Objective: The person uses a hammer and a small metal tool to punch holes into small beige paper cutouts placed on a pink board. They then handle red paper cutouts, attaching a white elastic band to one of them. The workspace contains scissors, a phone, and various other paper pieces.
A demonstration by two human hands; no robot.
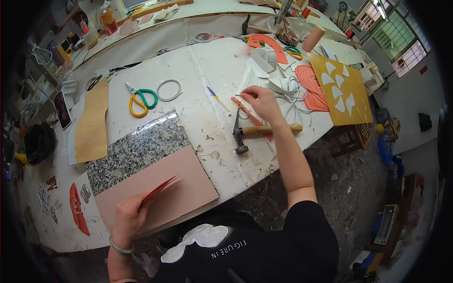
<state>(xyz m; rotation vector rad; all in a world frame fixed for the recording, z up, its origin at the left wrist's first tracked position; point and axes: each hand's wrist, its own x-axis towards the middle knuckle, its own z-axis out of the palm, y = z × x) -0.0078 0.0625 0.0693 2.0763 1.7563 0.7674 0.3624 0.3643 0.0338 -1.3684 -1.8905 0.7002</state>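
My left hand [128, 216] is closed on thin red sheet pieces [160, 187], held on edge over a pink board [188, 172]. That board lies on a speckled granite slab [141, 144]. Farther right, my right hand [262, 101] is raised above the table with fingertips pinched together; a tiny pale bit shows at the tips, too small to name. Just below it are a red strip [247, 112] and a wooden-handled hammer [271, 129], its dark head toward the slab. A blue-and-yellow pen-like tool [217, 97] lies to the left of these fingers.
Green-and-yellow scissors [140, 101] and a clear ring [169, 90] lie beyond the slab. Tan sheet [92, 122] and a phone [62, 109] are at left. A curved red piece [78, 210] lies near left. Silvery cords [292, 96], coral pieces [311, 87] and a yellow board with white shapes [356, 104] crowd the right.
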